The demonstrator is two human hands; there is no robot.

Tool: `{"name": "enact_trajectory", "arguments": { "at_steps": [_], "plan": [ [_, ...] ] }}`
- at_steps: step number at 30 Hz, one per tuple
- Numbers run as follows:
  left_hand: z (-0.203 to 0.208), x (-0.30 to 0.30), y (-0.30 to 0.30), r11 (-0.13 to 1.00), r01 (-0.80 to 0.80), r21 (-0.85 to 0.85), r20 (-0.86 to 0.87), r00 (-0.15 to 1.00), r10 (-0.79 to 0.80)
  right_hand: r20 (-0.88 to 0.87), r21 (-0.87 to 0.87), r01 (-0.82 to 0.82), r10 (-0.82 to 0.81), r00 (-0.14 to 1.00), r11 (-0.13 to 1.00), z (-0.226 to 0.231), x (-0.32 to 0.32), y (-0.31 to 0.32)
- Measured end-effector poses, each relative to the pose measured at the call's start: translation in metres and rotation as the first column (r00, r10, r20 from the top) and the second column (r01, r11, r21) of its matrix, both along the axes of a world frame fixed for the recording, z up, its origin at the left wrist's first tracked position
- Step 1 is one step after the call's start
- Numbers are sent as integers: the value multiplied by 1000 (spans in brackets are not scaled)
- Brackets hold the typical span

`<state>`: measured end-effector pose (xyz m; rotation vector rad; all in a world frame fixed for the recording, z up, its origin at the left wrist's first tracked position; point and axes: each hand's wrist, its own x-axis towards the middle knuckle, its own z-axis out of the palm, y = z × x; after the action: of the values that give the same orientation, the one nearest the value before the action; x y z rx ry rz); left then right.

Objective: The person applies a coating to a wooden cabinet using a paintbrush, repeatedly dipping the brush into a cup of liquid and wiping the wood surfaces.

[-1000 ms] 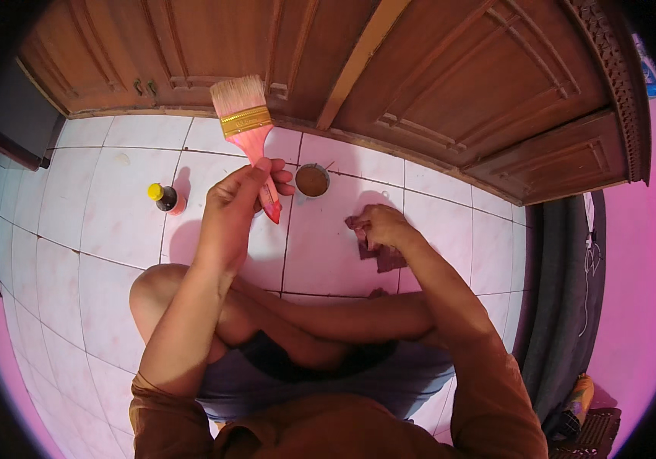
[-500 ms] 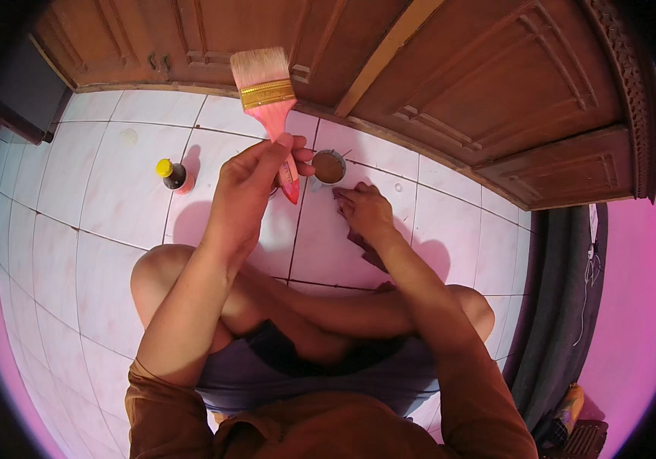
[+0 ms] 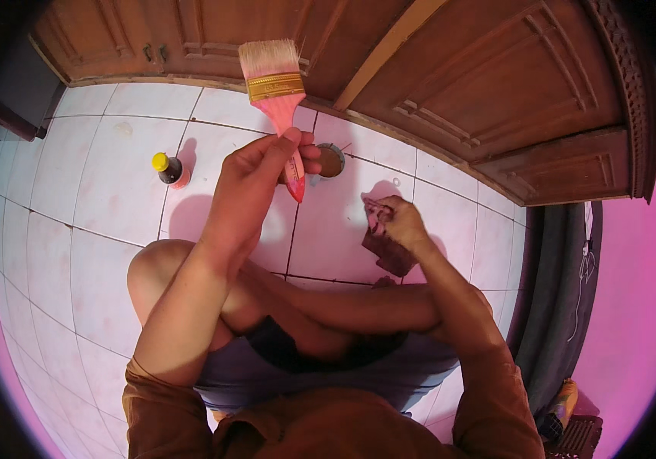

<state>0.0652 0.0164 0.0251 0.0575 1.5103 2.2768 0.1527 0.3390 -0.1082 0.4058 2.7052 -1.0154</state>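
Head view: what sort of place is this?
Probably a room in a home: a carved wooden cabinet, a pale tiled floor and a pink wall at right suggest it.

On my feed, I look steeply down from the wearer's head through the left fisheye, close over the tiled floor (image 3: 118,252), cabinet (image 3: 496,99) toward twelve o'clock, torso (image 3: 328,424) at six.

Left fingers (image 3: 310,152) are pinched high, right fingers (image 3: 394,203) pinched lower.
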Motion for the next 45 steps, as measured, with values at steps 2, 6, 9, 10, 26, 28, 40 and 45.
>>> {"name": "enact_trajectory", "arguments": {
  "at_steps": [2, 6, 9, 10, 26, 28, 40, 45],
  "plan": [
    [-2, 0, -2, 1000, 15, 2, 13, 1000, -15, -156, 159, -167, 192, 969, 973, -9, 7, -31],
    [-5, 0, -2, 1000, 20, 11, 29, 999, -20, -190, 584, -388, 585, 789, 713, -31, 11, -62],
    [-7, 1, -1, 999, 38, 9, 19, 999, -38, -230, 600, -279, 496, 838, 749, -40, -11, -54],
    [-7, 1, -1, 999, 40, 14, 13, 999, -40, -224, 587, -184, 376, 899, 789, -41, -16, -53],
    [-9, 6, 0, 992, 121, -32, 37, 992, -120, 13, 317, -241, 249, 968, 917, -24, -1, -75],
    [-11, 7, 3, 988, 149, -38, 56, 988, -147, 135, 351, -208, 170, 976, 913, -9, -5, -80],
    [-38, 34, 52, 960, 268, 86, 212, 936, -280, -79, -871, 130, -396, 915, 473, 102, 42, -155],
    [-51, 54, 85, 925, 271, 268, 330, 876, -352, -173, -853, 185, -598, 783, 489, 90, 44, -150]
  ]
}}
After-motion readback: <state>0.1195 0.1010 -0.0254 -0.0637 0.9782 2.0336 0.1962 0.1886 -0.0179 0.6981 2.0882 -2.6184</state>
